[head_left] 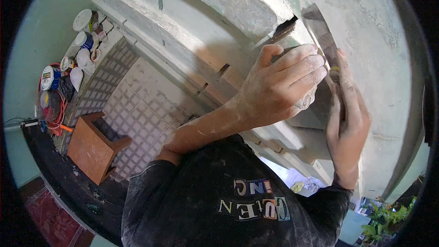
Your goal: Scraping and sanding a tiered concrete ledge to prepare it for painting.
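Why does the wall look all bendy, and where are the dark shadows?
In the head view, the fisheye lens curves the straight plaster ledges and leaves black corners; daylight falls on the left hand, which casts a soft shadow on the wall beneath it; the right hand looks slightly blurred.

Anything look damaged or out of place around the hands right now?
Yes: a dark, ragged gap breaks the pale plaster moulding just above the left hand; it looks chipped or unfilled. The right hand presses a flat board beside it. Both hands are dusted white.
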The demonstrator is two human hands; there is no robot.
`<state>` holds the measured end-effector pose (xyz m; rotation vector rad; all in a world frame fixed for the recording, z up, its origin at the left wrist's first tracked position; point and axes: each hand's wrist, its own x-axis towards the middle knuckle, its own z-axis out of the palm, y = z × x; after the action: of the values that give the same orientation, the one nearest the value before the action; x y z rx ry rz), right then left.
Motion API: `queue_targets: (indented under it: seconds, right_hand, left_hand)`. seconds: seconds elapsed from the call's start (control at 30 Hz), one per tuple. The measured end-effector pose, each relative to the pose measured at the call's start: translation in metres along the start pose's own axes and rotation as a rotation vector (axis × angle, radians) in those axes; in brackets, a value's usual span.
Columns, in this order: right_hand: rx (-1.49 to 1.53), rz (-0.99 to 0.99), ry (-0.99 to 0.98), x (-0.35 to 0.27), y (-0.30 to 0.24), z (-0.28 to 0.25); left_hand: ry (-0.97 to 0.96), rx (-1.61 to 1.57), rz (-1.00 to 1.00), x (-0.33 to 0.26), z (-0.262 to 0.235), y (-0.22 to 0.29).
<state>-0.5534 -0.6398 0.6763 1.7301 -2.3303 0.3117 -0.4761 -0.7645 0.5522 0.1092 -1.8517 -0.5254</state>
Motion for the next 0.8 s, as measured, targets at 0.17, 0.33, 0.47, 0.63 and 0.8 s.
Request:
queue_targets:
  seconds: [0.17, 0.33, 0.47, 0.63, 0.8]
  right_hand:
    - [0.138, -0.03, 0.092, 0.001, 0.0, 0.009]
    - [0.261, 0.119, 0.44, -0.024, 0.017, 0.012]
    - [0.59, 0.242, 0.57, -0.065, 0.046, 0.011]
    - [0.869, 0.229, 0.495, -0.088, 0.054, 0.012]
    - [0.904, 0.345, 0.582, -0.1, 0.06, 0.021]
  left_hand:
    - [-0.045, 0.018, 0.003, -0.002, -0.005, -0.001]
    - [-0.022, 0.008, -0.01, 0.0, -0.004, 0.001]
    - [-0.036, 0.195, 0.057, 0.002, -0.009, -0.008]
    - [0.046, 0.345, 0.027, -0.009, -0.025, -0.036]
    - [0.294, 0.389, -0.074, 0.0, -0.034, -0.038]
